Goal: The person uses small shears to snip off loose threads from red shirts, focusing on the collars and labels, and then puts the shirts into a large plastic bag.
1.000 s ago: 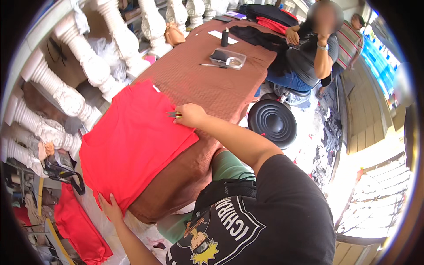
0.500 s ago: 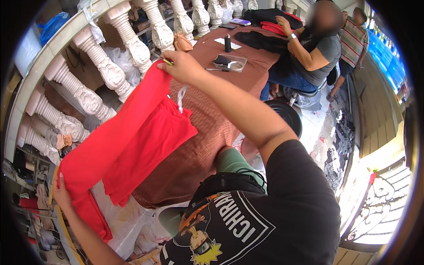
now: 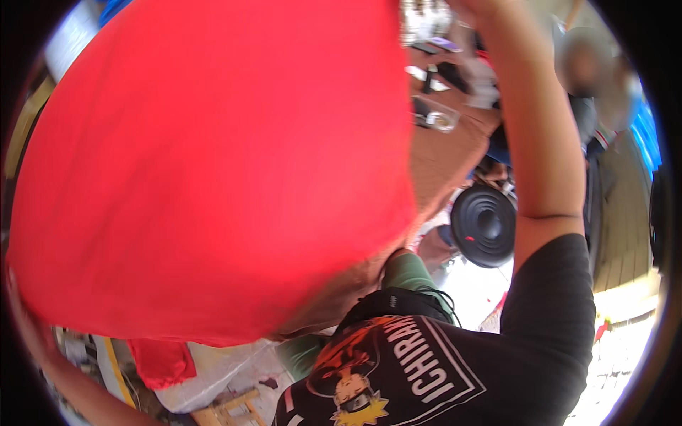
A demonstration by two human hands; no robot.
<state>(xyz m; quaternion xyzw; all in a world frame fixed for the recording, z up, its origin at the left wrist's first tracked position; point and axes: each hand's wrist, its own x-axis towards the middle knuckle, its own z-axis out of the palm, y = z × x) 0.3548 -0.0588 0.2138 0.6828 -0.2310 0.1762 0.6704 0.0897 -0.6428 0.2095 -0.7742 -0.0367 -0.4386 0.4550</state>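
A large piece of red cloth (image 3: 213,170) is raised and spread wide, filling much of the left and middle of the picture. My right hand (image 3: 483,8) is at the top edge, by the cloth's upper right side; its fingertips are out of the picture. At the far left rim my left hand (image 3: 27,312) grips the cloth's lower left side, with its fingers mostly hidden and blurred. Below the raised cloth hangs another red fabric piece (image 3: 162,362), beside pale plastic sheeting (image 3: 220,376).
A brown-covered table (image 3: 447,156) bears a clear plastic box (image 3: 439,117), a black bottle (image 3: 429,78) and dark fabric (image 3: 455,74). To its right is a round black stool (image 3: 484,226). A co-worker (image 3: 584,71) sits at the far right, partly behind my right arm.
Both hands have spread and lifted the red cloth toward me; it now covers the balusters and most of the table. My right hand moved up and right, my left outward. The view has shifted.
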